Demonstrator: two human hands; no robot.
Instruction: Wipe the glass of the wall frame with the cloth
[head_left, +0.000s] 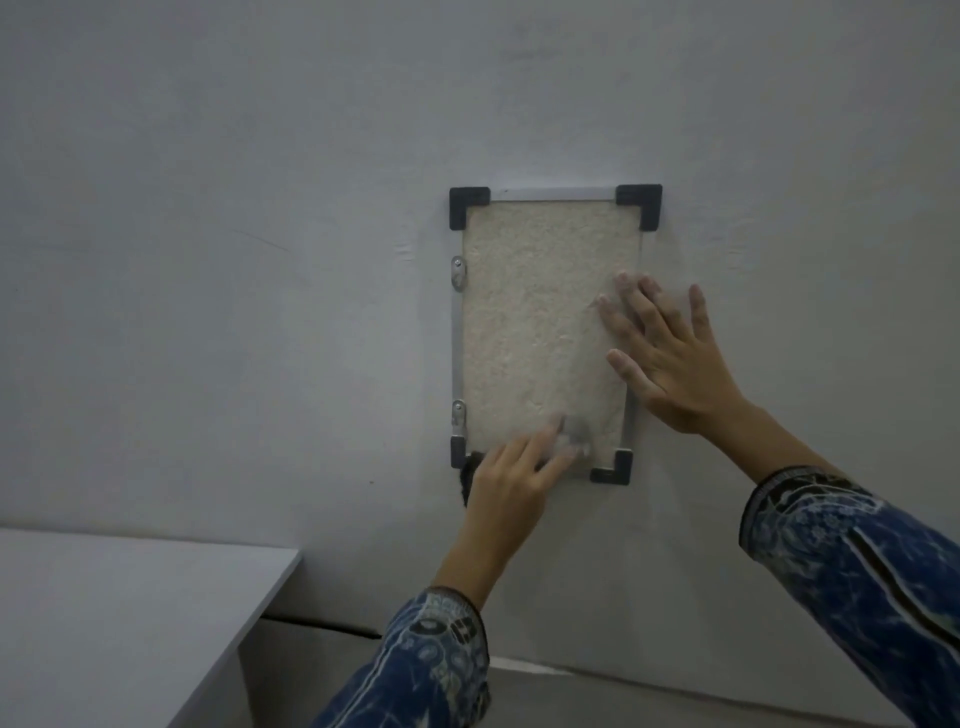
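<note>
The left hand (519, 470) is being pressed, fingers extended and motion-blurred, onto the glass (535, 312) at the bottom of the wall frame (456, 343), a dark cloth (469, 480) showing beneath its palm. The right hand (670, 358), held apart, is being laid flat with fingers spread over the frame's right edge. Both patterned sleeves (852, 561) are being raised toward the grey wall (208, 208).

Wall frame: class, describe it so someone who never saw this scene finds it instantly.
On the pale wall, up and right of the white table, hangs the wall frame. Its black corner pieces and speckled beige panel mark it out.
</note>
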